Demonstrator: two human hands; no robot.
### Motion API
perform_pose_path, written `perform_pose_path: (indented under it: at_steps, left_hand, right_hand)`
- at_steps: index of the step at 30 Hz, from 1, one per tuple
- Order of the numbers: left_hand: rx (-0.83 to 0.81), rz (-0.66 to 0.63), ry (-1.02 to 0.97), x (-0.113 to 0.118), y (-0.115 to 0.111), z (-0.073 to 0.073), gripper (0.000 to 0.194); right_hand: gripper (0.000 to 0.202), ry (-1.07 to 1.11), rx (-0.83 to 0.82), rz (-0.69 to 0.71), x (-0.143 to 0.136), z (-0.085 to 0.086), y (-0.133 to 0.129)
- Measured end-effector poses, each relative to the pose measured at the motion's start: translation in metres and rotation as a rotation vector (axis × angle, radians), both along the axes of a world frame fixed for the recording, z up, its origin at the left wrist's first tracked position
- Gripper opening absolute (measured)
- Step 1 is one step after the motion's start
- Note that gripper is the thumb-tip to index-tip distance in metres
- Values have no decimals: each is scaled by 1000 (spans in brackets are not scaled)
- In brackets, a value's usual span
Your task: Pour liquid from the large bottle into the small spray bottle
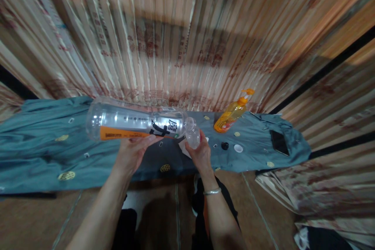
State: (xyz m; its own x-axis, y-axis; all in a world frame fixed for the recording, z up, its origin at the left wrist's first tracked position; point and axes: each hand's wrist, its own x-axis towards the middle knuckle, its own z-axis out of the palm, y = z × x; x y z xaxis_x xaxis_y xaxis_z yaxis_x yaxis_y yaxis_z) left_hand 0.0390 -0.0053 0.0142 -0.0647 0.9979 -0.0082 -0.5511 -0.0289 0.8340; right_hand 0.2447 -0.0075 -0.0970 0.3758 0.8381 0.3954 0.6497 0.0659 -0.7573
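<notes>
A large clear bottle (134,119) with an orange and silver label lies on its side in the air, its neck toward the right. My left hand (136,150) grips it from below. My right hand (200,150), with a bracelet at the wrist, holds a small clear bottle (192,136) against the neck of the large one. The two mouths appear to meet. Beneath my right hand, a white paper (185,148) lies on the teal cloth (117,164).
An orange pump bottle (230,117) stands on the cloth to the right. Nearer are a black cap (224,146) and a white round lid (238,148). A phone (279,142) lies at the right end. Pleated curtains (175,47) hang behind the cloth.
</notes>
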Motion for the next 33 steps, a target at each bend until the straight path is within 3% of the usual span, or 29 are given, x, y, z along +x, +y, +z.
perform_pose_path:
  at_steps: [3,19,33]
  left_hand:
    - [1,5,-3,2,1,-1,44]
    - [-32,6,84,7,5,-9,23]
    - [-78,-28,129,8,4,-10,25]
  right_hand:
    - [65,-7,4,-10,0,1,0]
    - [68,22,-52,-49,2,3,1]
    - [68,8,-56,-69,3,2,1]
